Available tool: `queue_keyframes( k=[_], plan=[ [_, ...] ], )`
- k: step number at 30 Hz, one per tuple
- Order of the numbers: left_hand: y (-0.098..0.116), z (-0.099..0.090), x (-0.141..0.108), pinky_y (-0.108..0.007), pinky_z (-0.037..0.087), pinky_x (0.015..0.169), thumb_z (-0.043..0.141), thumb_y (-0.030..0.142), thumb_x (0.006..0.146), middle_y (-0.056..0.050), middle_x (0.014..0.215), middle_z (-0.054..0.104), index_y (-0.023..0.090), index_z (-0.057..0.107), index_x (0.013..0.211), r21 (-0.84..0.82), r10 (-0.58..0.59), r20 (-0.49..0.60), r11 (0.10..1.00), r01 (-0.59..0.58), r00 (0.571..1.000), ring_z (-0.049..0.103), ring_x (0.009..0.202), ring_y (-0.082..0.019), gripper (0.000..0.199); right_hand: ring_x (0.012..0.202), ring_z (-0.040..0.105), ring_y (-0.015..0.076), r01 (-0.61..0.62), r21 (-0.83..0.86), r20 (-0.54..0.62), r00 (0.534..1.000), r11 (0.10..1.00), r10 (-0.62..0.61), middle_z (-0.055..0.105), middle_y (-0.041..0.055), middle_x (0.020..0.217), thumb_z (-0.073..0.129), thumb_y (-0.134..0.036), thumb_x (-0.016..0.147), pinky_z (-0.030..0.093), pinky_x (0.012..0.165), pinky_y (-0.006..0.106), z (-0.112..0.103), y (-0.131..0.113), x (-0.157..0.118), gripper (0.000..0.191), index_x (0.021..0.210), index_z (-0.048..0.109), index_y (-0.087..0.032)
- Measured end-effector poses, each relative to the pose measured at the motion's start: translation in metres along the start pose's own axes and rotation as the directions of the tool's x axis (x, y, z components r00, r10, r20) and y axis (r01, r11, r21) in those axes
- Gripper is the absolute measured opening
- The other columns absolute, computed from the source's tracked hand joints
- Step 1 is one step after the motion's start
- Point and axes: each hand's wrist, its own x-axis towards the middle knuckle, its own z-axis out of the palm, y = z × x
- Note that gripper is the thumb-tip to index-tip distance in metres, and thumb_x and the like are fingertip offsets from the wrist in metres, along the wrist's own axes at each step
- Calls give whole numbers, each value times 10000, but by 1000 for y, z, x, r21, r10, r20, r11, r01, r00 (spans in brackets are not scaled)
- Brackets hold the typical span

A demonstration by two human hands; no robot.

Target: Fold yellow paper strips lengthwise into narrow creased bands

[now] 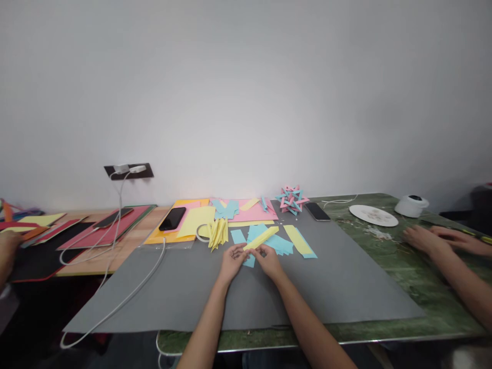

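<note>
Now in hand: a yellow strip [265, 237], slanting over blue papers [283, 247] on the grey mat [172, 292]; its creases are too small to tell.
Left hand [232, 262]: fingers curled, pinching the strip's near end.
Right hand [268, 260]: fingertips closed on the strip, just beside.
Done, seemingly: yellow folds [218, 236], bunched; a pink-and-blue star [292, 200], assembled.
Flat, seemingly unfolded: blue papers, yellow paper [294, 240] to their right.
</note>
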Motion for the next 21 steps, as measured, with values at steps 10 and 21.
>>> queue_keyframes(
  k=[10,21],
  plan=[
    [-1,-2,0,-270,463,601,608,321,595,-69,672,636,115,576,949,9,-7,-5,1000,7,1000,591,610,-151,411,418,385,90,-49,43,-78,996,998,52,415,-34,392,501,-477,620,330,444,202,-1,5,3,385,411,460,-157],
    [0,-2,0,-257,448,636,607,273,603,-24,650,617,143,495,1045,-42,2,-29,999,-4,1000,580,628,-130,475,446,406,90,-44,203,-132,989,978,72,456,-24,451,494,-423,661,332,462,201,-6,1,1,334,467,493,-152]
  ],
)
